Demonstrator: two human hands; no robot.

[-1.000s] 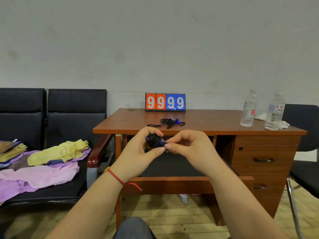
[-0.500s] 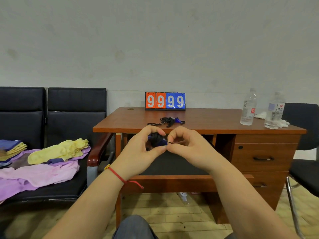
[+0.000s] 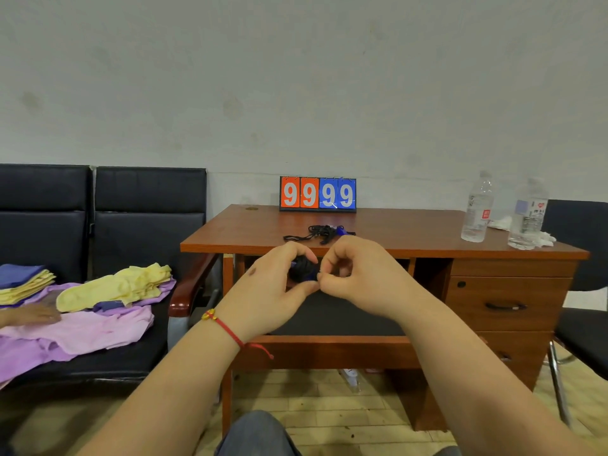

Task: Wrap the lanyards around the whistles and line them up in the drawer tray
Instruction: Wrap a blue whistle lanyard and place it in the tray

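A blue whistle wound in black lanyard (image 3: 302, 270) is held in the air in front of the desk. My left hand (image 3: 268, 291) grips it between thumb and fingers. My right hand (image 3: 357, 276) pinches the lanyard's end at the whistle's right side. A second blue whistle with a loose black lanyard (image 3: 324, 232) lies on the wooden desk (image 3: 394, 232), just beyond my hands. The pulled-out drawer tray (image 3: 329, 343) shows below my hands, and they hide most of its dark inside.
A 9999 flip scoreboard (image 3: 317, 194) stands at the desk's back edge. Two water bottles (image 3: 478, 209) stand at the desk's right, above shut drawers (image 3: 506, 302). Black seats on the left hold yellow and purple cloths (image 3: 112, 287); another person's hand (image 3: 29, 314) rests there. A black chair (image 3: 585, 311) is at right.
Both hands rose slightly and turned the wrapped whistle. My right fingers shifted on the lanyard end. Another person's hand came into view on the cloths at left.
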